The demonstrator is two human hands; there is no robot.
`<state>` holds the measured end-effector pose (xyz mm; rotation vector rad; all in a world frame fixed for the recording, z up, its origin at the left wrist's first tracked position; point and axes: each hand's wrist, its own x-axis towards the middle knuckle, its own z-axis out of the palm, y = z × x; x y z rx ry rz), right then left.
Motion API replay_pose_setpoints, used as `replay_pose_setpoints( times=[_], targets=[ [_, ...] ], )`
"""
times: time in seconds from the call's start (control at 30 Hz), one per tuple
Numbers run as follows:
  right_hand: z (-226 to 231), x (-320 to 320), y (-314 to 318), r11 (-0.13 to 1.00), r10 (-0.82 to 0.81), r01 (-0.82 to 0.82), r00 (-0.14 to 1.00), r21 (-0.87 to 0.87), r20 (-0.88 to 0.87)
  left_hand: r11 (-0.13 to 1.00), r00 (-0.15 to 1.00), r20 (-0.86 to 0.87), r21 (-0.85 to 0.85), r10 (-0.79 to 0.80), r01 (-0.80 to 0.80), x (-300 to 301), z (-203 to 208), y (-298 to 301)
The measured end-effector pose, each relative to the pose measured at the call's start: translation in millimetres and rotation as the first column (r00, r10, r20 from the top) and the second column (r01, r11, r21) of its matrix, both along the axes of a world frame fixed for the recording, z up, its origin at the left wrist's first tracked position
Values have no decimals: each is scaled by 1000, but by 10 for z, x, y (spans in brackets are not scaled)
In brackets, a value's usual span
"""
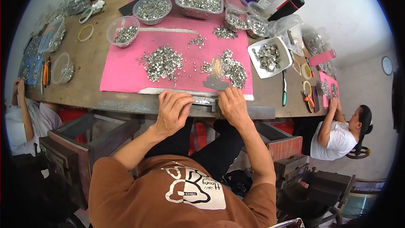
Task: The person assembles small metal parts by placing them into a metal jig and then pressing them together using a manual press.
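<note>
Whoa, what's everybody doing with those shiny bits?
Someone in a brown top has the left hand and right hand at either side of a dark metal piece by the table edge; I can't tell if they grip it. Silvery bits are heaped on the pink mat beyond. Another person is to the right, one to the left.

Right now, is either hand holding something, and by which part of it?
It cannot be told: the left hand and right hand are on opposite sides of the dark, angular metal fixture, with bent fingers hiding any grip.
</note>
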<state>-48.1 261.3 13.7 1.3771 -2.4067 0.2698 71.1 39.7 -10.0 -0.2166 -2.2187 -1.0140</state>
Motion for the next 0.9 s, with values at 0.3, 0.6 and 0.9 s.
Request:
replay_pose_setpoints(
  times=[0.3, 0.6, 0.9],
  targets=[
    [463, 578, -76, 972, 146, -108, 974, -210, 174, 695, 813, 317, 705, -488, 142, 225, 2, 331],
    [376, 791, -102, 979, 150, -120, 972, -166, 182, 434, 649, 313, 900, -694, 30, 231, -144, 381],
    [169, 757, -230, 911, 144, 25, 916, -412, 373, 275, 621, 219, 961, -752, -5, 262, -159, 404]
  ],
)
